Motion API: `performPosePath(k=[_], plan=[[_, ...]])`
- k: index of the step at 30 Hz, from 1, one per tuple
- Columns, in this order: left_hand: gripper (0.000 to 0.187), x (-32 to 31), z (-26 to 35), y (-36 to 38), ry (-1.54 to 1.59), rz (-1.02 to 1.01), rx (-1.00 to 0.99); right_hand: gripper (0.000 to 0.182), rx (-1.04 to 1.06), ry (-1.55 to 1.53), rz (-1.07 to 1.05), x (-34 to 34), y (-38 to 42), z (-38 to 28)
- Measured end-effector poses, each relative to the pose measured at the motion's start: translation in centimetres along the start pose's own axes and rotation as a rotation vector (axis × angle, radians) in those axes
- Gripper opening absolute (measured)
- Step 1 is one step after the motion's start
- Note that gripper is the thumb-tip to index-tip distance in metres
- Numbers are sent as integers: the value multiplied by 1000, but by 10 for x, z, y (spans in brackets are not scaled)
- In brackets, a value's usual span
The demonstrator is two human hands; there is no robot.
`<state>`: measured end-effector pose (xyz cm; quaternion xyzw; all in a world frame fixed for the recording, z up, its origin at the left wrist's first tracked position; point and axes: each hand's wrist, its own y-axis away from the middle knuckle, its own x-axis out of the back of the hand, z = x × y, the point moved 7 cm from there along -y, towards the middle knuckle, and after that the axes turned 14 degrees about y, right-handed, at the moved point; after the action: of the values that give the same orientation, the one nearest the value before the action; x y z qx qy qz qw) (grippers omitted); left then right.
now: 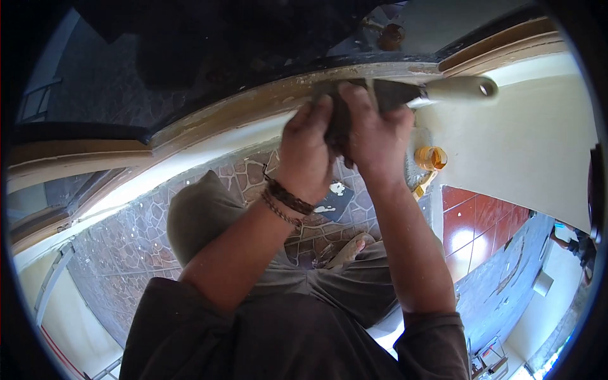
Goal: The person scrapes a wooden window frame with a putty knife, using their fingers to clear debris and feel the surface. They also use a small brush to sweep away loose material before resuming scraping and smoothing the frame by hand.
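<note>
In front of the wooden window frame (240,95) both my hands are raised close together. My left hand (307,142), with braided bracelets at the wrist, has its fingers closed on a dark, sandpaper-like sheet (339,117). My right hand (377,139) grips the same sheet from the other side, fingers bent over it. Just beyond the right hand is a putty knife (459,90), its pale handle pointing right and its dark blade partly hidden behind the fingers. I cannot tell whether that hand touches the blade.
Below right stand an orange-stained jar (430,158) and a paintbrush (424,185). A dark board with white smears (334,201) lies on the stone-patterned floor (145,247). Red tiles (475,221) are at the right, with another person (576,247) at the far edge. Dark glass (209,44) is above.
</note>
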<state>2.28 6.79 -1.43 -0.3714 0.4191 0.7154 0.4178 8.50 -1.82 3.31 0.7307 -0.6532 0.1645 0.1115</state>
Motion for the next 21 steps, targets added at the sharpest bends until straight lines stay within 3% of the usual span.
performPosePath(k=[1, 2, 3, 5, 10, 12, 16, 18, 19, 21], plan=[[21, -6, -10, -2, 7, 2, 12, 19, -9, -86, 87, 8, 0, -8], [21, -9, -18, -2, 14, 11, 27, 20, -253, -101, -36, 17, 5, -4], [21, -9, -21, -4, 19, 17, 31, 20, -259, -95, -37, 19, 2, 2], [22, -14, -28, -14, 28, -28, 63, 22, -93, -3, 34, 26, -14, 4], [23, -15, -25, -12, 77, 16, 26, 18, -118, 108, -43, 20, -18, -4], [23, -16, -22, -9, 145, 14, 41, 17, -18, 91, -9, 17, -17, -13], [23, -5, -21, -9, 138, 68, 45, 17, -42, 67, 9, 17, -16, -7], [27, -10, -21, -6, 80, -238, 103, 18, -147, -5, -115, 14, -12, 2], [27, -11, -25, -5, 77, -242, 110, 18, -150, -7, -107, 13, -12, 7], [26, -2, -17, -2, -41, -59, -37, 21, -77, -105, -117, 4, -12, 13]])
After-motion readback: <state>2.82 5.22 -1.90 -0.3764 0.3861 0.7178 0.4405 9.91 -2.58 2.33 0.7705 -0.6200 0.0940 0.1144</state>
